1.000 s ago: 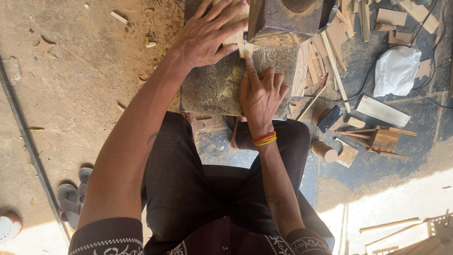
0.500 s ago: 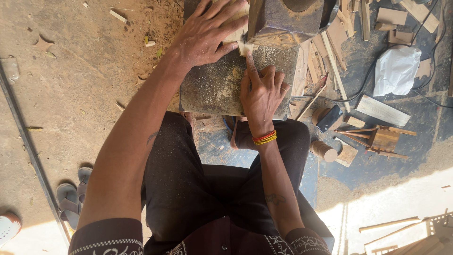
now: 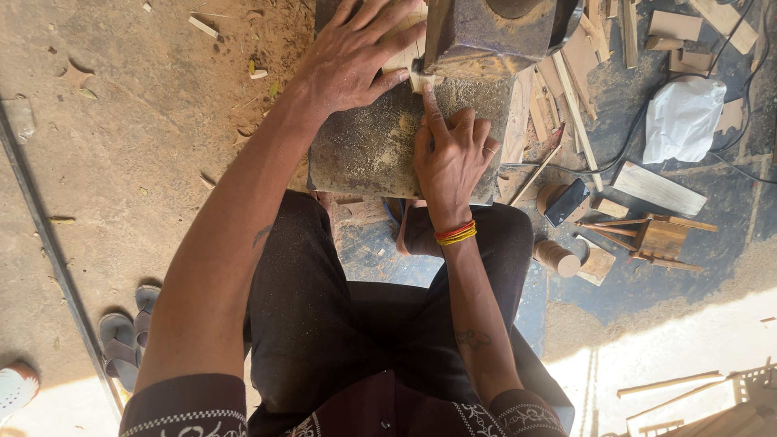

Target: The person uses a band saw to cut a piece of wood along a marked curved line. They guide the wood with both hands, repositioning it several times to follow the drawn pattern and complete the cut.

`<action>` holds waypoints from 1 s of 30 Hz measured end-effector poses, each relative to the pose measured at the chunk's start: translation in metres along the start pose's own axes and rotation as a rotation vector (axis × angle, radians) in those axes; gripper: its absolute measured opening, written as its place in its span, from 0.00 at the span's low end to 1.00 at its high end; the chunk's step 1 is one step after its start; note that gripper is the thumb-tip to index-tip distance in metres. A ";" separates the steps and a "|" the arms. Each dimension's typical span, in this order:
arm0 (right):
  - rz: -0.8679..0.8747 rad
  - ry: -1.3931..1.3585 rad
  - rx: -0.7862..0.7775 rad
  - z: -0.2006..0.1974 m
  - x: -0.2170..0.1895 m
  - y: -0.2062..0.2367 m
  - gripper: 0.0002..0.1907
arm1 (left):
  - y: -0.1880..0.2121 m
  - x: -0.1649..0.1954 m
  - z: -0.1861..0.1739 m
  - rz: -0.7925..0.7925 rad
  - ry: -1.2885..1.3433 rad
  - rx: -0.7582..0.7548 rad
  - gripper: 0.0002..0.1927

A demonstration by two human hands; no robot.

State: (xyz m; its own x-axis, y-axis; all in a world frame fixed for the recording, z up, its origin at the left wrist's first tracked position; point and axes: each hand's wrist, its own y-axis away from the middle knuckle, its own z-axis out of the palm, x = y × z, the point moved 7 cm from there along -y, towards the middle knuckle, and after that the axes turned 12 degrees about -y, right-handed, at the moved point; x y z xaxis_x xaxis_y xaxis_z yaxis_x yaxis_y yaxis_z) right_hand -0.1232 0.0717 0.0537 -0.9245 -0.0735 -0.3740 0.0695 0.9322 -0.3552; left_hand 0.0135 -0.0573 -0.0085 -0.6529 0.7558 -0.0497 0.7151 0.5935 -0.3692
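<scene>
I sit on the ground with a dusty metal machine table point(image 3: 364, 154) in front of my knees. My left hand point(image 3: 356, 57) presses a small pale wooden piece point(image 3: 405, 58) against the table, fingers spread over it. My right hand point(image 3: 449, 154) lies on the table, its index finger stretched forward onto the near end of the same wooden piece, beside the dark metal machine housing point(image 3: 486, 36). Sawdust covers the table. Red and yellow bangles ring my right wrist.
Wood offcuts and strips point(image 3: 566, 89) lie to the right, with a white bag point(image 3: 684, 117), a black cable, a small wooden chair model point(image 3: 660, 239) and wooden cylinders point(image 3: 558, 257). Grey sandals point(image 3: 129, 332) and a white shoe point(image 3: 16, 387) sit at the lower left.
Both hands stay on the wooden piece by the machine; my right index finger has edged slightly forward. Little else differs.
</scene>
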 end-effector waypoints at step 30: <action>0.004 0.006 0.025 0.012 0.010 -0.001 0.22 | 0.001 -0.002 0.003 -0.081 0.007 -0.004 0.37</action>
State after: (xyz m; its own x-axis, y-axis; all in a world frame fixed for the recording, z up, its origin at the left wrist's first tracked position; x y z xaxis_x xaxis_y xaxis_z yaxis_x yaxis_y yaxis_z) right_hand -0.1279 0.0658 0.0396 -0.9264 -0.0678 -0.3703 0.0825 0.9232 -0.3754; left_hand 0.0146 -0.0589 -0.0115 -0.7066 0.7075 -0.0131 0.6614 0.6537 -0.3677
